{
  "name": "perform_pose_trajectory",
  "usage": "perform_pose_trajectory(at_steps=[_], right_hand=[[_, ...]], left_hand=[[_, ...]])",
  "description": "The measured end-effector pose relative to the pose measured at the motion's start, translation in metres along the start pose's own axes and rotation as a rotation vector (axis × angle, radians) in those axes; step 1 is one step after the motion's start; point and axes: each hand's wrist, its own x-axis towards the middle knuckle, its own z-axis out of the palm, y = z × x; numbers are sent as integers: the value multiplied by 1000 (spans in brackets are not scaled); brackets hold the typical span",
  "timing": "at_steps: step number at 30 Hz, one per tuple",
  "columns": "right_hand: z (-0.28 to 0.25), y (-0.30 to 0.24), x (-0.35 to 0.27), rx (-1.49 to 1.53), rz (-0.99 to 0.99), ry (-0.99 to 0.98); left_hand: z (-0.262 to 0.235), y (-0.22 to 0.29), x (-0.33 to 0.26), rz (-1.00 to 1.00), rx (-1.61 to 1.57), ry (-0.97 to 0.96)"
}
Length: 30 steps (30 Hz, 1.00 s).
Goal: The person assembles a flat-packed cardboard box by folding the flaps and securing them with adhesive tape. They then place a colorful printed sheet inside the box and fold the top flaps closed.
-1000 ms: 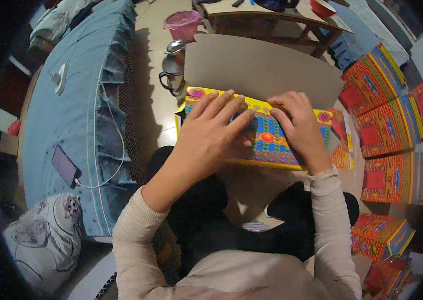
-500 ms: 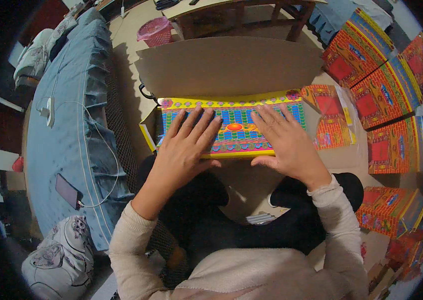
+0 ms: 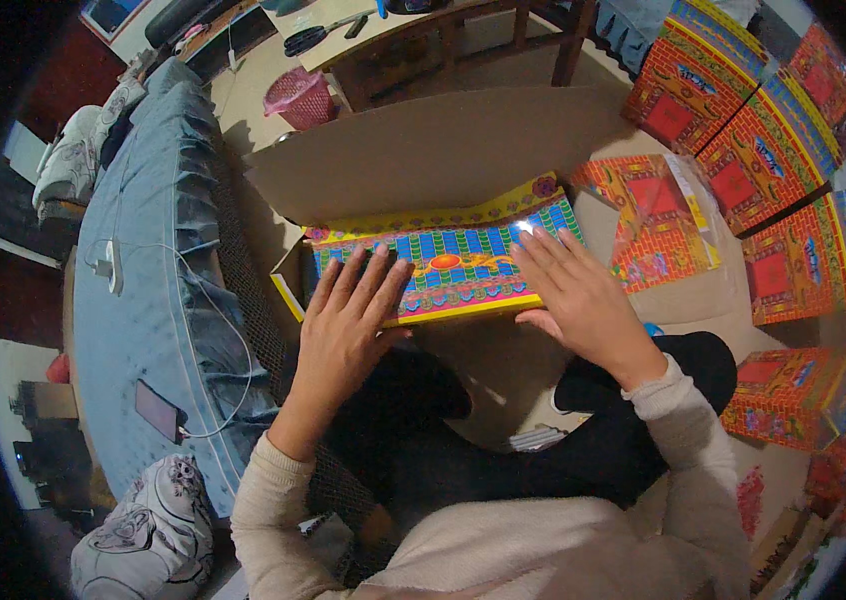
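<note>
A brightly printed cardboard piece (image 3: 473, 264) lies in front of me, with blue and green tile-like bars, an orange oval and yellow borders. My left hand (image 3: 345, 318) rests flat on its left part, fingers stretched and a little spread. On the right part lies my right hand (image 3: 588, 303), also with straight fingers. Neither hand grips anything. Behind the printed part, a large plain brown cardboard panel (image 3: 413, 160) stands up. A yellow-edged side flap (image 3: 288, 285) sticks out at the left end.
Several orange brick-patterned cardboard pieces (image 3: 728, 170) stand along the right. A flat orange printed sheet (image 3: 648, 215) lies beside the work. Left is a blue-covered couch (image 3: 138, 330) with a phone (image 3: 157, 410) on a cable. A pink basket (image 3: 301, 100) and wooden table (image 3: 423, 45) are beyond.
The whole view has shifted and tilted, so the printed piece now appears slanted, its right end higher. Both hands stay flat on it, the fingertips now nearer its front edge.
</note>
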Motion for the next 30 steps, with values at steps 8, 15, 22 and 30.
perform_pose_trajectory(at_steps=[8, 15, 22, 30], right_hand=[[3, -7, -6, -1, 29, 35], [4, -4, -9, -37, -18, 89], [5, 0, -20, -88, -62, 140], [4, 0, -25, -77, -82, 221]], left_hand=[[-1, -4, -2, 18, -167, -125], [13, -6, -11, 20, -141, -43], [15, -3, -29, -1, 21, 98], [18, 1, -41, -43, -4, 246]])
